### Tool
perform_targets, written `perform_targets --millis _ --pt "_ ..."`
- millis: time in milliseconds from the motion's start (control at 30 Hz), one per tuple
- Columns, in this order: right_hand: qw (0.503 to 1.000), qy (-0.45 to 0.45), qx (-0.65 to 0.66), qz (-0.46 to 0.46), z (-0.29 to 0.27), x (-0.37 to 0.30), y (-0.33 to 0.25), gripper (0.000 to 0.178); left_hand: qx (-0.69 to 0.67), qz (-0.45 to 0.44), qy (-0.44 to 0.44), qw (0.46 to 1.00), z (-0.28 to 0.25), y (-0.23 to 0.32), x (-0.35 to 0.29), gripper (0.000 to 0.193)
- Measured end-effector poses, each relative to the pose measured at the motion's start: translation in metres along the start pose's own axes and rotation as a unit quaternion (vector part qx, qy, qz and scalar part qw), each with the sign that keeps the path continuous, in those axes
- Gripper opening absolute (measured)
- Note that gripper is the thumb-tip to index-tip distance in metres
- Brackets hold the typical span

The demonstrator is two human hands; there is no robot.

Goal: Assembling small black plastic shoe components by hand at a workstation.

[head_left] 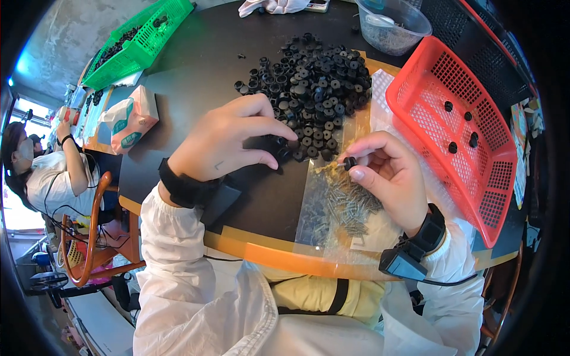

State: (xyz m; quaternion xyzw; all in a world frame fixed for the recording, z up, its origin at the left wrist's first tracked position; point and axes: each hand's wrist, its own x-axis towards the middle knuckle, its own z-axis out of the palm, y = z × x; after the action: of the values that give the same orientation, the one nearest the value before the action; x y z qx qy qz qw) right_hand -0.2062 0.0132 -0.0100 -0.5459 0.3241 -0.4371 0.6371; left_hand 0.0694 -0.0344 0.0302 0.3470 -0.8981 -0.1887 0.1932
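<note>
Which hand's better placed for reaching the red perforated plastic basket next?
Right, probably: the right hand is nearer the red perforated plastic basket and pinches a small round black piece. The left hand is farther off, by the heaped black pieces.

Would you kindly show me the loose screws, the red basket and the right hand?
Loose screws (351,207), head view: middle of the heap.
Red basket (482,110), head view: its right side wall.
Right hand (394,169), head view: middle of the hand.

Left fingers (270,126) apart, right fingers (364,175) pinched
</note>
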Motion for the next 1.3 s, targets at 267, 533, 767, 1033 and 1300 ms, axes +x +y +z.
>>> perform_targets --millis 267,533,767,1033,1300 --pt "0.999 -0.003 0.026 0.038 0.001 -0.001 -0.005 0.023 0.014 0.011 0.011 1.000 0.004 0.003 0.002 0.031" --pt "0.995 0.028 -0.086 -0.035 0.008 -0.001 -0.004 0.022 -0.171 0.031 0.022 0.985 0.030 0.022 0.010 0.030" --pt "0.991 0.041 -0.122 -0.043 0.008 0.000 -0.003 0.023 -0.186 0.050 0.104 0.976 0.040 0.028 0.013 0.034" --pt "0.987 0.046 -0.149 -0.049 0.009 -0.001 -0.004 0.021 -0.207 0.035 0.112 0.971 0.046 0.032 0.013 0.035" --pt "0.987 0.044 -0.144 -0.046 0.009 -0.002 -0.004 0.020 -0.200 0.039 0.115 0.972 0.049 0.030 0.012 0.036"
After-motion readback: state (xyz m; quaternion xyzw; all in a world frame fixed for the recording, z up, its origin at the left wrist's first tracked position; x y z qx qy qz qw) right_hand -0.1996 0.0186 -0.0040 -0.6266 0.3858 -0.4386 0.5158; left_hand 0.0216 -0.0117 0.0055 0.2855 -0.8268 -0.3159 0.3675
